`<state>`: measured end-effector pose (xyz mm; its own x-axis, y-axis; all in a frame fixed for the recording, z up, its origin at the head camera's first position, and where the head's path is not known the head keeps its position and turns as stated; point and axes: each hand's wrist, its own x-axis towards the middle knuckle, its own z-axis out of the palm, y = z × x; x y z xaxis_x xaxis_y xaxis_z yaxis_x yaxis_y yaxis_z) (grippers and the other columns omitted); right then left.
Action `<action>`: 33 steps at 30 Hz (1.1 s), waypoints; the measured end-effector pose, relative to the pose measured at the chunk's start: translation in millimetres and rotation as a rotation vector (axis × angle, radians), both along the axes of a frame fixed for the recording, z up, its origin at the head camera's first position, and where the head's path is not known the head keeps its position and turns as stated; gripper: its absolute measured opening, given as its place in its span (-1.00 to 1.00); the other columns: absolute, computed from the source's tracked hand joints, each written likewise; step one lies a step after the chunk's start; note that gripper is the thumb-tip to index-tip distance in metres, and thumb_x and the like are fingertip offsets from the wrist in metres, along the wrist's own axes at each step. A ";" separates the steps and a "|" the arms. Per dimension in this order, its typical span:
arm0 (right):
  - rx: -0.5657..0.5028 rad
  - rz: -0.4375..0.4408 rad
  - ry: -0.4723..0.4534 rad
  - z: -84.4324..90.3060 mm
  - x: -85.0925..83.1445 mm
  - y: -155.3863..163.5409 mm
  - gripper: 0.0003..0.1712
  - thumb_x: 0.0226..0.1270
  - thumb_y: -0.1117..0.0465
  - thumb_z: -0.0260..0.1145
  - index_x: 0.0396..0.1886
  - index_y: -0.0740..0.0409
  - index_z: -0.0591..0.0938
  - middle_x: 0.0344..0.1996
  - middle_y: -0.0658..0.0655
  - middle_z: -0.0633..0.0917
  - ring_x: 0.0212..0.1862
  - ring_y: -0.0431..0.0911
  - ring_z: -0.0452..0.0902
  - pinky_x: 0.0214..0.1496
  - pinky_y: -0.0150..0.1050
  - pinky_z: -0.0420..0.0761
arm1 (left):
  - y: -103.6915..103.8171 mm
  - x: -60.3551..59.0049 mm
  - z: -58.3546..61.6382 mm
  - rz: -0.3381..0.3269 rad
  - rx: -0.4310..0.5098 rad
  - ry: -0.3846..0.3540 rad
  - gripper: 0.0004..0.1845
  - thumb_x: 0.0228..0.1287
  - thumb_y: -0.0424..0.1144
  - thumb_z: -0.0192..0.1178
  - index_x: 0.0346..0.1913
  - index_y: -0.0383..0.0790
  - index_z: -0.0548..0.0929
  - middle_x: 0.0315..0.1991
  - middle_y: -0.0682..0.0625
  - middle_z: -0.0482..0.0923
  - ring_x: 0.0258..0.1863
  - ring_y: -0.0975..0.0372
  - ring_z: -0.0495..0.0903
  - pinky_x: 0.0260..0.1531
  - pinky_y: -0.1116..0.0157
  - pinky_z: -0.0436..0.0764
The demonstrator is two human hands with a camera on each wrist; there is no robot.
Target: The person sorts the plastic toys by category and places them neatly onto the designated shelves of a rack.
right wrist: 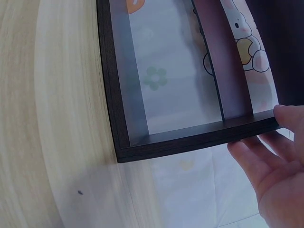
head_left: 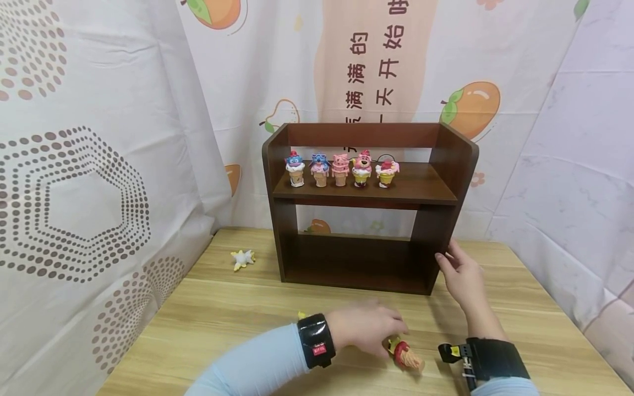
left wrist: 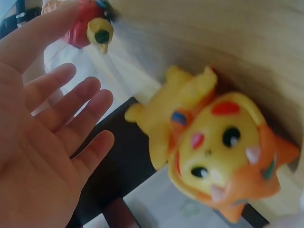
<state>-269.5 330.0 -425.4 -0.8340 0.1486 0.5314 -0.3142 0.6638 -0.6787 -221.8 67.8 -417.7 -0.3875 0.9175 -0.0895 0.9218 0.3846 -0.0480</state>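
sleeves: pale blue, both arms | left wrist: glossy black band [head_left: 315,341], red label | right wrist: black band [head_left: 497,358], small black camera mount at 9 o'clock

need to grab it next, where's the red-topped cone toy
In the head view the red-topped cone toy lies on the wooden table, near front, just right of the left hand.

Count taken from the head view, checked against both wrist views.

- Shelf [head_left: 448,165] — one, dark wood, two levels.
- Cone figures on the upper level — five, in a row: first [head_left: 295,169], second [head_left: 320,170], third [head_left: 340,169], fourth [head_left: 362,168], fifth [head_left: 386,172].
- Cone figure lying on the table [head_left: 406,355] — one.
- Yellow toy [left wrist: 213,142] — one.
- Pale star toy [head_left: 242,258] — one.
- Table [head_left: 208,324] — one.
- Hands — two: left [head_left: 364,327], right [head_left: 460,275].
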 end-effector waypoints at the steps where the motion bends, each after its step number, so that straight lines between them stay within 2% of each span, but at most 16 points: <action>1: 0.000 0.000 0.000 -0.1 0.0 0.0 -0.41 0.57 0.15 0.21 0.53 0.00 0.40 0.25 0.36 0.58 0.15 0.27 0.59 -0.15 -0.73 0.38 | 0.8 0.7 -0.1 -0.006 -0.005 0.005 -0.30 0.09 0.17 0.51 0.31 0.18 0.57 0.18 0.33 0.52 0.14 0.52 0.45 0.22 0.34 0.37; 7: -0.002 -0.006 -0.003 -0.7 -0.1 0.3 -0.42 0.57 0.15 0.21 0.52 0.01 0.41 0.25 0.35 0.58 0.15 0.27 0.59 -0.16 -0.73 0.37 | 8.2 3.3 -4.4 -0.010 -0.036 0.020 -0.33 0.13 0.09 0.51 0.33 0.22 0.56 0.21 0.34 0.52 0.19 0.50 0.45 0.25 0.33 0.38; 15: -0.008 -0.001 -0.003 -0.8 0.0 0.6 -0.42 0.56 0.17 0.21 0.52 0.04 0.41 0.25 0.37 0.58 0.16 0.28 0.59 -0.15 -0.73 0.38 | 17.6 4.5 -10.8 -0.025 -0.084 0.051 -0.61 0.15 -0.06 0.50 0.03 0.26 0.64 -0.14 0.41 0.54 -0.12 0.56 0.48 0.09 0.36 0.42; 18: -0.011 0.002 -0.006 -0.6 -0.3 0.4 -0.43 0.57 0.16 0.21 0.51 0.04 0.41 0.25 0.37 0.57 0.16 0.28 0.58 -0.14 -0.73 0.37 | 18.9 4.6 -12.3 -0.018 -0.088 0.045 -0.62 0.16 -0.09 0.50 0.01 0.26 0.64 -0.13 0.42 0.55 -0.12 0.57 0.49 0.08 0.35 0.42; 27: -0.016 0.006 0.000 -0.1 -0.1 -0.1 -0.44 0.56 0.19 0.22 0.49 0.08 0.44 0.24 0.39 0.58 0.15 0.29 0.59 -0.15 -0.72 0.39 | 22.2 6.7 -13.3 0.013 -0.100 0.030 -0.58 0.16 -0.13 0.51 0.05 0.26 0.63 -0.05 0.42 0.59 -0.01 0.55 0.52 0.28 0.20 0.38; 33: -0.010 0.007 0.008 0.1 0.6 -0.3 -0.45 0.56 0.19 0.22 0.49 0.07 0.45 0.23 0.38 0.58 0.15 0.29 0.59 -0.15 -0.72 0.38 | 24.9 5.8 -18.1 0.023 -0.101 0.040 -0.60 0.13 -0.16 0.51 0.00 0.27 0.64 -0.13 0.43 0.59 -0.13 0.56 0.51 0.07 0.34 0.42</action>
